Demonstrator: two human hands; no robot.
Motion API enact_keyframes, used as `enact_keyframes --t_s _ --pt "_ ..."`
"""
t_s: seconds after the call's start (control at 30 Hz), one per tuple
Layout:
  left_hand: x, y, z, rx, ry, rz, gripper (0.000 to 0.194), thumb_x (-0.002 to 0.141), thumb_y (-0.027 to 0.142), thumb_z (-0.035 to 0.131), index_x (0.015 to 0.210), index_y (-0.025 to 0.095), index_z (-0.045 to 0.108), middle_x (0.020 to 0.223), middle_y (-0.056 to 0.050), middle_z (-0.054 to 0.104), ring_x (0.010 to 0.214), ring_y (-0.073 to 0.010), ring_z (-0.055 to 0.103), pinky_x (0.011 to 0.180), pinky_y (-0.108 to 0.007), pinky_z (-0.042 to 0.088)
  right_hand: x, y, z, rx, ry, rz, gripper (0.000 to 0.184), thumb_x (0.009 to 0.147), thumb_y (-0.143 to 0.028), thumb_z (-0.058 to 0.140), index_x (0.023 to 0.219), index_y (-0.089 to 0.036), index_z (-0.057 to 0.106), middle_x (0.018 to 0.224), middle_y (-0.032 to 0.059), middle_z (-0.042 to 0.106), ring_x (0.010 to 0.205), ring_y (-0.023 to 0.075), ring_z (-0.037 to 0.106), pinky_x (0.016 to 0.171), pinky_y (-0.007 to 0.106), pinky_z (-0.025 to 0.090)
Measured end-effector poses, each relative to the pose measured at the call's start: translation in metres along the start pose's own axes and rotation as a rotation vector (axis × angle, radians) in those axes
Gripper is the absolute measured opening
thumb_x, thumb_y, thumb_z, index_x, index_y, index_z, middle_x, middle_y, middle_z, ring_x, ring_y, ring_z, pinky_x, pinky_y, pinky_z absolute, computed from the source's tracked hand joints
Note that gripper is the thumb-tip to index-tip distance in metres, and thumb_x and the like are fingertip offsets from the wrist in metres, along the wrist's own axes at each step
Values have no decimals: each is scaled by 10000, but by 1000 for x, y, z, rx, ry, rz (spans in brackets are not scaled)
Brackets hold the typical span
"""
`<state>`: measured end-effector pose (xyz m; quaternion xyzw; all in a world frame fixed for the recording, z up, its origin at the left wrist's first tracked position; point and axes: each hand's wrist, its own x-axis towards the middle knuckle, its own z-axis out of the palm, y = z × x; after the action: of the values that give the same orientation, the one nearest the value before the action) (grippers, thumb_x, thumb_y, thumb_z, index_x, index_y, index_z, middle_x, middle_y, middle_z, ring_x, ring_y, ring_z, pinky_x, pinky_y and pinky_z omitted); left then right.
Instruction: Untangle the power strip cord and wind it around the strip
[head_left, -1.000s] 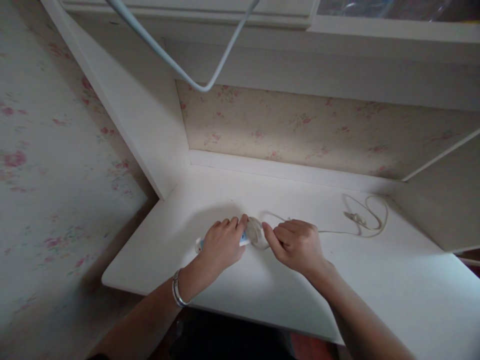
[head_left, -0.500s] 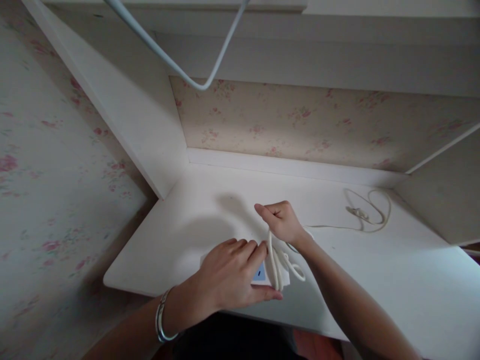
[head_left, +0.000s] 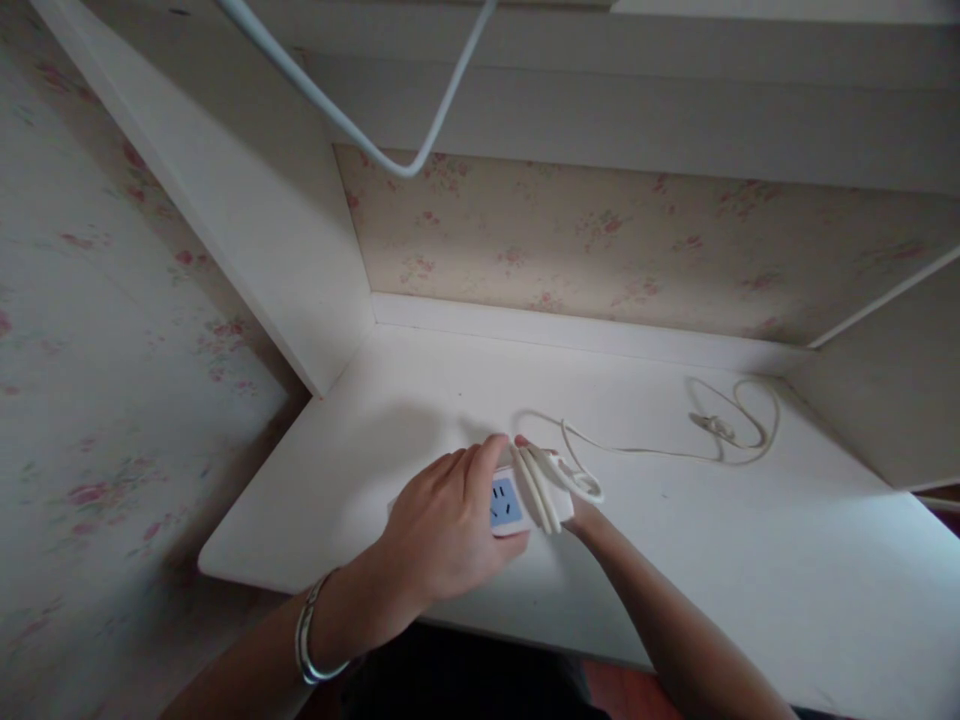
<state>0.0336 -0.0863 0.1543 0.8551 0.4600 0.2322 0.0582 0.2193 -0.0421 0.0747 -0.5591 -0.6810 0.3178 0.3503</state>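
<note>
My left hand [head_left: 442, 530], with a silver bangle at its wrist, is closed around a white power strip [head_left: 532, 515]. A blue socket face [head_left: 505, 502] shows beside its fingers. Several turns of white power cord [head_left: 538, 488] are wound around the strip's right end, with a loose loop sticking out to the right. Behind and under that end is my right hand [head_left: 579, 516]; the strip and cord hide most of it. One fingertip shows at the strip's far edge, where the running cord meets it, so the hand appears closed on the cord.
The unwound cord [head_left: 660, 452] runs right across the white desk [head_left: 420, 370] to a loose coil [head_left: 769, 435] near the right panel. A white panel [head_left: 247, 220] stands at the left. Overhead, a bent pale rod or cable [head_left: 405, 170] hangs below the shelf.
My right hand has gone from above the strip to behind and beneath it, carrying the cord around. The strip has been raised and tilted slightly, showing more of its blue socket.
</note>
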Motion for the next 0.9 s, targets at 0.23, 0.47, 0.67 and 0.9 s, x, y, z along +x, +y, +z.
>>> enact_keyframes --t_s 0.23,0.47,0.67,0.9 --pt "23 -26 2 230 43 -104 535 772 318 593 1267 184 439 1056 -94 624 951 -269 604 857 -391 478 -43 -2 -14 -240 -189 153 593 978 -484 205 511 -203 441 447 -4 475 447 134 487 501 261 322" --pt "34 -32 34 280 -42 -144 554 792 243 563 1319 166 411 1081 -106 605 950 -262 599 827 -381 463 -69 -42 -28 -714 -148 -373 428 984 -303 341 638 -191 566 505 -1 576 443 117 535 512 305 230" --pt "27 -21 43 249 -137 -43 573 809 269 560 1342 158 382 1053 -99 608 940 -266 594 805 -394 464 -51 -69 -50 -738 112 -639 415 930 -268 480 528 -174 527 444 -21 501 407 85 441 509 297 213" --pt "13 -6 31 199 -242 79 531 780 272 560 1277 137 431 1037 -99 622 926 -271 598 818 -410 472 -7 -79 -66 -755 258 -697 473 915 -279 490 456 -167 507 391 -25 448 382 67 345 488 278 193"
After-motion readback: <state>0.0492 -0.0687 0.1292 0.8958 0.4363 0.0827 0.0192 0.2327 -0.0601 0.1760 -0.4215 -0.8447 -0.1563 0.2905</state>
